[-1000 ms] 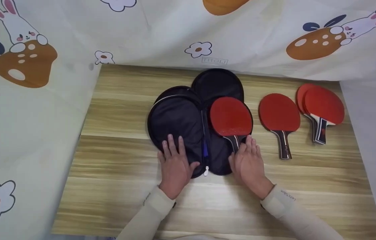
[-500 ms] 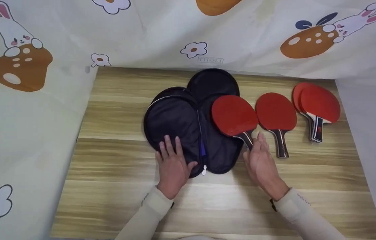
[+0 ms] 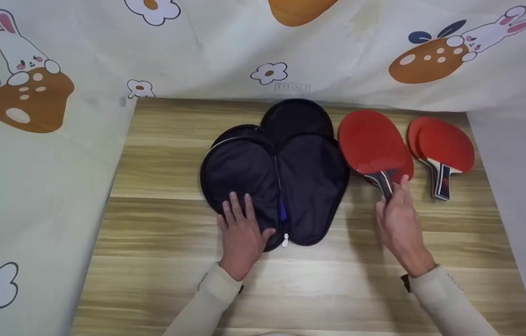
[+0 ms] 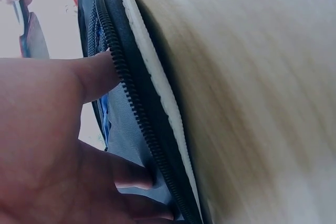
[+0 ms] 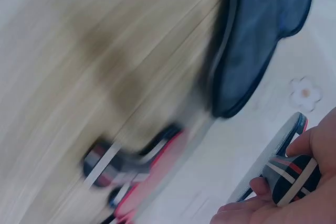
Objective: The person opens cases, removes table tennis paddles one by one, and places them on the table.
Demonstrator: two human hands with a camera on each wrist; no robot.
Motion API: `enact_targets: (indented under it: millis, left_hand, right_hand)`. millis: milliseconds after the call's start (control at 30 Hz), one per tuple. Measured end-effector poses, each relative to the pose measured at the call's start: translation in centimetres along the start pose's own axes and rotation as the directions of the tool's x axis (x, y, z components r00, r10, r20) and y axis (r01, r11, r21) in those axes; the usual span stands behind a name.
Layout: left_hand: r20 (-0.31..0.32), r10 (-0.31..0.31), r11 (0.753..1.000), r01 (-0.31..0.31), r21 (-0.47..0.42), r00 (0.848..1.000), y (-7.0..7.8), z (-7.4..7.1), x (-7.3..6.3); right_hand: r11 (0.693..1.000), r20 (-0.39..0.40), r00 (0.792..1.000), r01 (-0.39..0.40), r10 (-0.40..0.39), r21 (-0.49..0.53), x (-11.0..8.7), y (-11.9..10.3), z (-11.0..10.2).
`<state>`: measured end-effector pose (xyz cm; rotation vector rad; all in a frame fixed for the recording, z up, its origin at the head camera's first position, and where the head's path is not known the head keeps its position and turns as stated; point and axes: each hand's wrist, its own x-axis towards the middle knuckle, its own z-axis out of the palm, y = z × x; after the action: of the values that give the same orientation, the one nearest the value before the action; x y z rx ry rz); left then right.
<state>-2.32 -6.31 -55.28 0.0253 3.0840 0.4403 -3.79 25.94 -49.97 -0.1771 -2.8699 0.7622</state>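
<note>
A black zippered paddle case lies spread on the table in rounded sections, with a silver zipper pull at its near end. My left hand rests on the case's left section, fingers spread; the left wrist view shows the thumb against the dark zipper teeth. My right hand grips the dark handle of a red table tennis paddle, right of the case. In the right wrist view the handle end sits inside the fingers. A second red paddle lies beneath, mostly hidden by the held one.
Farther right, two overlapping red paddles lie with handles toward me. The wood-grain table meets a cartoon-printed cloth at the back and sides.
My right hand has lifted the paddle off the case's right section and carried it right, over the neighbouring paddle. The left hand has stayed on the case.
</note>
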Motion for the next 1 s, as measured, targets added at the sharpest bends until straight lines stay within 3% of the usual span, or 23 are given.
enact_targets:
  millis: [367, 533, 733, 1000]
  left_hand:
    - [-0.013, 0.012, 1.0, -0.012, 0.017, 1.0, 0.0, 0.1, -0.3]
    - [0.0, 0.018, 0.999, -0.018, 0.03, 1.0, 0.0, 0.1, -0.4]
    - [-0.069, 0.059, 0.998, -0.056, 0.04, 0.996, -0.2, 0.2, -0.4]
    - [-0.059, 0.046, 0.998, -0.042, 0.056, 0.997, -0.3, 0.2, -0.1]
  right_hand:
    - [0.981, 0.009, 0.989, -0.147, 0.149, -0.124, 0.9, 5.1, 1.2]
    - [0.98, -0.013, 0.99, -0.143, 0.143, -0.141, 0.9, 6.3, 1.8]
    - [0.981, -0.052, 0.992, -0.125, 0.118, -0.149, 0.9, 7.1, 2.5]
    - [0.981, 0.018, 0.989, -0.144, 0.148, -0.133, 1.2, 7.2, 2.3]
